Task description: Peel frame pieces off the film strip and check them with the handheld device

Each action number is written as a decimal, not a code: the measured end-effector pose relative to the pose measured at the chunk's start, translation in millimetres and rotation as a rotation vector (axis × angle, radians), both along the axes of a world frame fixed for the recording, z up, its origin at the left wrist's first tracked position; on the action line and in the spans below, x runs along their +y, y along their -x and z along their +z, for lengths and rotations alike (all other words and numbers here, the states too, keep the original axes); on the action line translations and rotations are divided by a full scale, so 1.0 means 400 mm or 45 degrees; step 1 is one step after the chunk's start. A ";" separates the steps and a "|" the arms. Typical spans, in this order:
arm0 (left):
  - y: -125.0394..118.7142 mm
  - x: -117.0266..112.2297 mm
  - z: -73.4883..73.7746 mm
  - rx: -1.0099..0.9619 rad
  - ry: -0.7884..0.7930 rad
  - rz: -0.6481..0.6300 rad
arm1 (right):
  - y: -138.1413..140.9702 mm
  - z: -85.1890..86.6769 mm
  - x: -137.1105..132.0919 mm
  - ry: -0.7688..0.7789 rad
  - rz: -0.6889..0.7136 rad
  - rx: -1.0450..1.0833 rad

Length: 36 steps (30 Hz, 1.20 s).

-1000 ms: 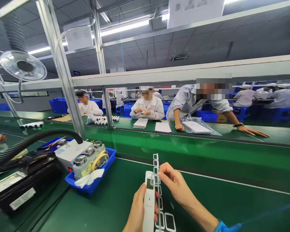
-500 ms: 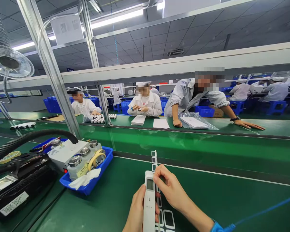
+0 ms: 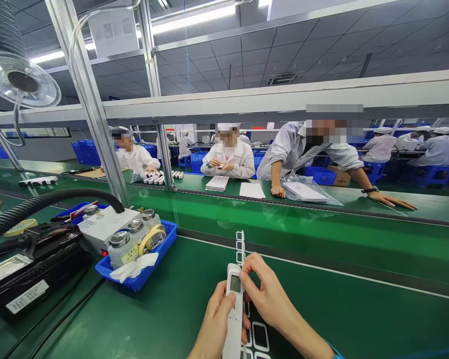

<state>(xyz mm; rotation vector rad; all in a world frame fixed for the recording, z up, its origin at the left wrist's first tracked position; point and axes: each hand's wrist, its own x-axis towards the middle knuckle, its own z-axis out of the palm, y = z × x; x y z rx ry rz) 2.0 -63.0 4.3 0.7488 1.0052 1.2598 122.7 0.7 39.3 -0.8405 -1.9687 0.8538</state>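
Note:
A slim white handheld device (image 3: pixel 233 319) with a small grey screen (image 3: pixel 235 284) stands tilted upright near the bottom middle. My left hand (image 3: pixel 217 316) is closed around its body, the thumb lying across the front just below the screen. At the upper right edge of the screen, my right hand (image 3: pixel 264 291) has thumb and forefinger pinched together. Whatever may be between those fingertips is too small to make out. Behind and beside the device, several white rectangular frames (image 3: pixel 261 336) lie in strips on the green table.
To the left, a blue tray (image 3: pixel 136 284) holds metal-capped jars (image 3: pixel 120 247) and a tape roll, beside a black machine (image 3: pixel 37 279) with a thick black hose (image 3: pixel 56 197). A metal post (image 3: pixel 97 114) rises behind. Co-workers in white sit or lean across the far bench.
My left thumb has moved from the device's side onto its front, below the screen. My right hand stays pinched at the screen's edge. The view has shifted slightly.

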 end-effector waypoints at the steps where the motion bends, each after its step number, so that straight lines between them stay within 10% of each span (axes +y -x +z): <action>1: 0.001 0.000 -0.001 0.021 -0.011 -0.008 | 0.000 0.000 -0.001 -0.001 -0.003 -0.001; 10: 0.005 -0.004 0.024 0.207 -0.041 -0.009 | -0.001 0.000 0.028 0.168 -0.102 0.105; 18: 0.017 -0.002 0.034 0.269 -0.131 -0.212 | -0.015 0.008 0.044 0.536 0.207 0.148; 30: 0.075 0.003 0.092 0.120 0.011 -0.640 | -0.100 0.123 0.035 0.123 0.638 -0.391; 33: 0.091 0.027 0.079 0.305 -0.080 -0.230 | -0.117 0.111 0.068 0.130 0.499 -0.454; 36: 0.113 0.058 0.046 0.466 -0.149 0.246 | -0.160 0.069 0.175 0.189 -0.070 -0.479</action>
